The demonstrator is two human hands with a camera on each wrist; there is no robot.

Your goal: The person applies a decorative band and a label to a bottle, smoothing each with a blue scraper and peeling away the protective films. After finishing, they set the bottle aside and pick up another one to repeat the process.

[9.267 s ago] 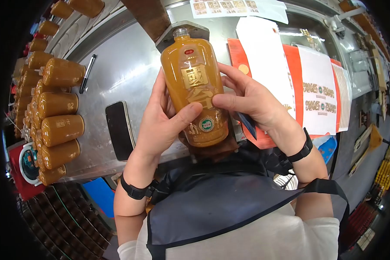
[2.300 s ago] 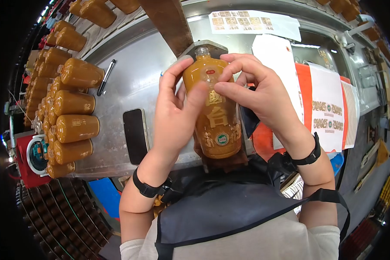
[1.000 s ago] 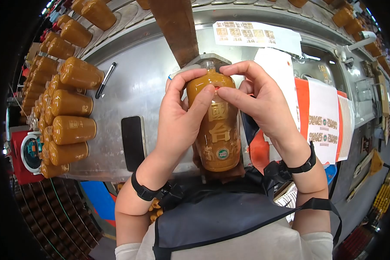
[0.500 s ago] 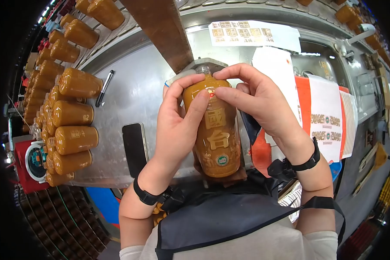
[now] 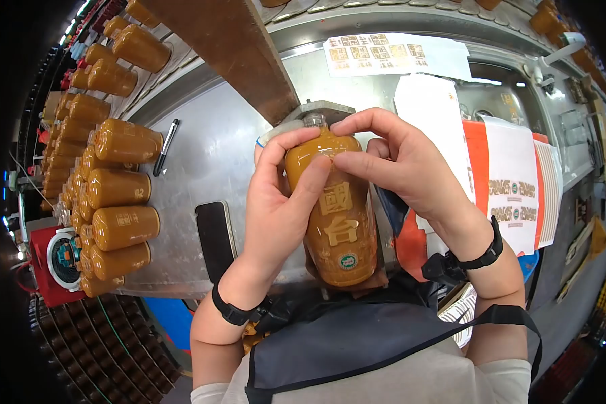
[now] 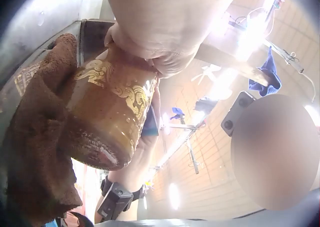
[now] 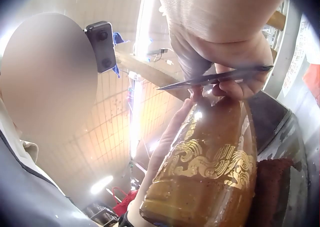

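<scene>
An amber glass bottle (image 5: 340,232) with gold characters and a green round emblem lies tilted on a stand, its neck away from me. My left hand (image 5: 279,202) curls round its shoulder, index finger by the neck and thumb on the front. From the other side my right hand (image 5: 411,165) lays index finger and thumb on the shoulder. Both thumb tips nearly meet above the gold characters. The right hand's lower fingers grip a dark thin flat scraper (image 7: 215,78). In the left wrist view a brown towel (image 6: 40,132) lies under the bottle.
Many similar bottles (image 5: 121,188) crowd the left side, beside a pen (image 5: 166,147) and a phone (image 5: 215,241). White decal sheets (image 5: 512,182) and an orange sheet (image 5: 477,161) lie right; another decal strip (image 5: 397,57) lies beyond. A brown beam (image 5: 232,54) slants overhead.
Both hands have moved from the bottle's lower half to its shoulder. The left thumb has come in beside the right thumb, and they now cover where the small red mark showed.
</scene>
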